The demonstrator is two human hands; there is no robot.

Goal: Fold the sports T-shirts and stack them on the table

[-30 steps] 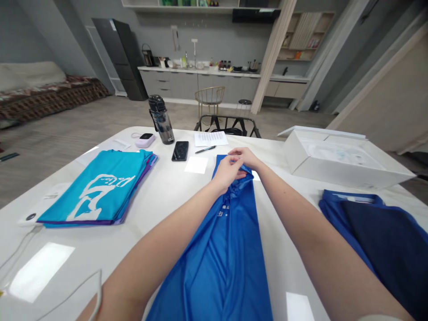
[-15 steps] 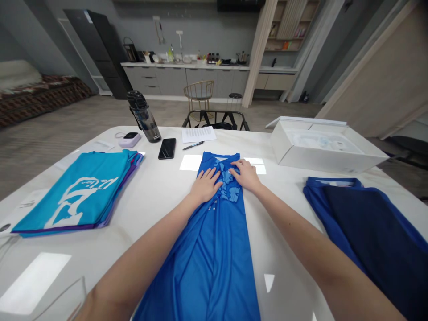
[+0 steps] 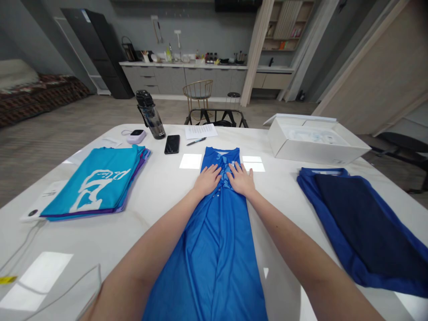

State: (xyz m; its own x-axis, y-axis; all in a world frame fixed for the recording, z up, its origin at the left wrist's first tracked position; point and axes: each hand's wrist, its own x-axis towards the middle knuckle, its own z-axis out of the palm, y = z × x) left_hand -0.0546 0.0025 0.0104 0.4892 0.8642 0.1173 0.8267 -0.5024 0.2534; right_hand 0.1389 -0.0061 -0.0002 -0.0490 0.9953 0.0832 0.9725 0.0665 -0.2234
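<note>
A blue shirt [image 3: 217,249] with a lighter printed pattern on its upper part lies lengthwise before me, its neckline at the far end. Creases run down its middle. My left hand [image 3: 207,180] rests flat on the upper left of the cloth, fingers spread. Opposite it, my right hand [image 3: 241,179] presses on the upper right side with its fingers apart. Between the two hands the fabric is bunched, and the hands cover part of the print. Neither hand grips anything.
Folded teal and purple shirts [image 3: 96,183] lie at left, dark blue garments [image 3: 361,223] at right. Farther back stand a water bottle [image 3: 152,117], a phone [image 3: 172,144], a pen [image 3: 196,141], paper [image 3: 201,131] and an open white box [image 3: 310,151]. A cable [image 3: 76,283] crosses the near left.
My right hand has slid down and slightly inward, and now lies flatter on the shirt. The left hand stays nearly in place. The camera view has shifted slightly.
</note>
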